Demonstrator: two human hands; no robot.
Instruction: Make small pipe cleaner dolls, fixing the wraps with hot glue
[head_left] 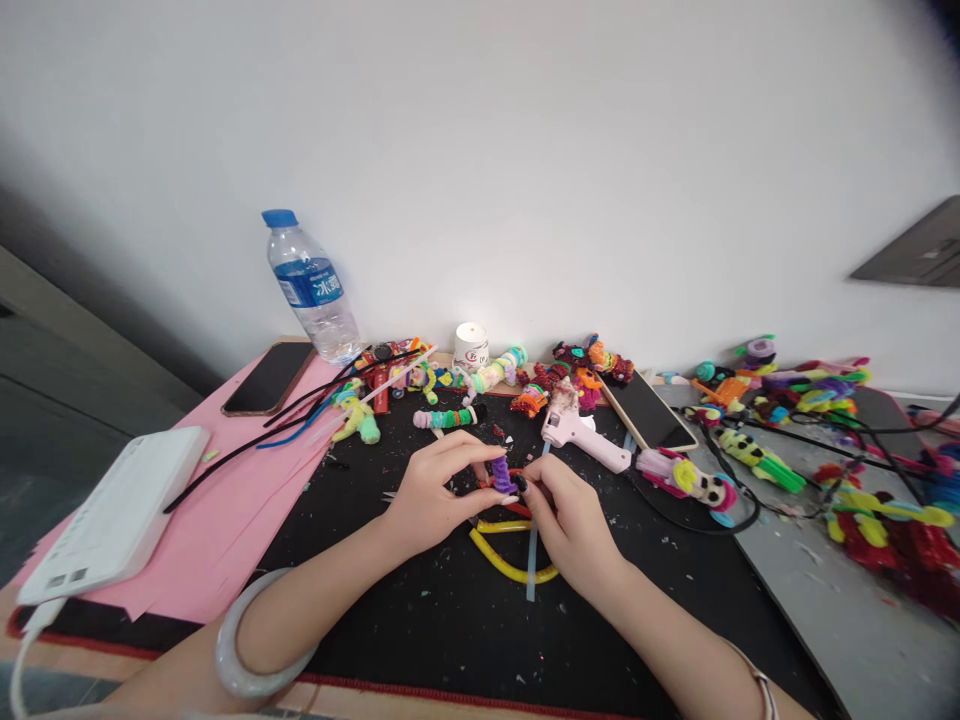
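Observation:
A coiled purple pipe cleaner (501,474) is held upright between the thumb and fingers of my left hand (431,492). My right hand (570,510) is closed in a pinch right beside it, with a small black piece (519,483) at its fingertips. That piece is close against the purple coil; whether they touch is unclear. Beneath my hands lie a bent yellow pipe cleaner (504,568) and a translucent glue stick (532,565). Scissor tips (389,497) poke out by my left hand, the rest hidden. A pink glue gun (589,440) lies just beyond my right hand.
Several pipe-cleaner figures (491,372) line the back and right side. A leaning water bottle (311,285), paper cup (471,346) and two phones (270,378) stand or lie near the wall. A white power strip (112,515) sits on pink sheets (225,510). Black cables run at right.

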